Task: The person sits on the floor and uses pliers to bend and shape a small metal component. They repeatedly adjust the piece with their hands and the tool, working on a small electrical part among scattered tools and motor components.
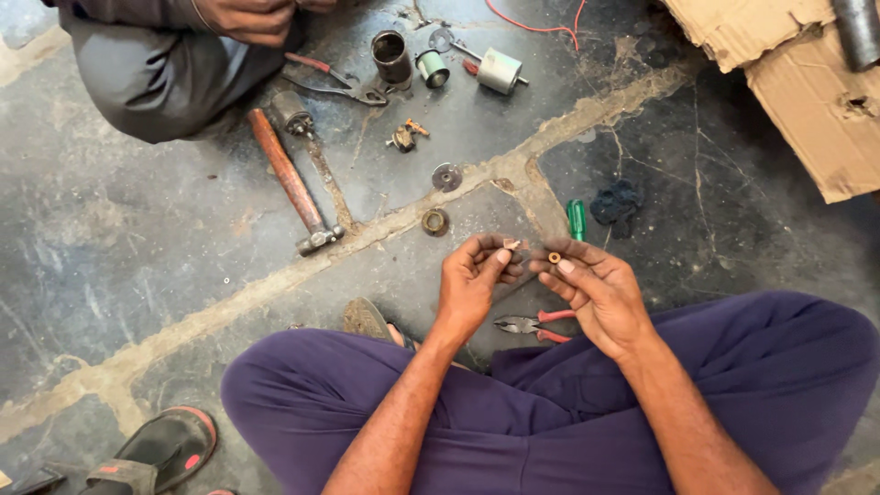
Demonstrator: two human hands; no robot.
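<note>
While the left hand (pixel 477 280) pinches a small pale part (pixel 511 245) at its fingertips, the right hand (pixel 591 291) grips a small brass ring (pixel 554 258) (thumb and forefinger) just beside it; red-handled pliers (pixel 536 324) lie below the hands, a green-handled screwdriver (pixel 576 220) just above.

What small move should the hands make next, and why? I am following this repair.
Probably bring the two parts together: the right hand pinches a small brass ring at its fingertips, and the left hand holds a small part close beside it, not yet touching.
</note>
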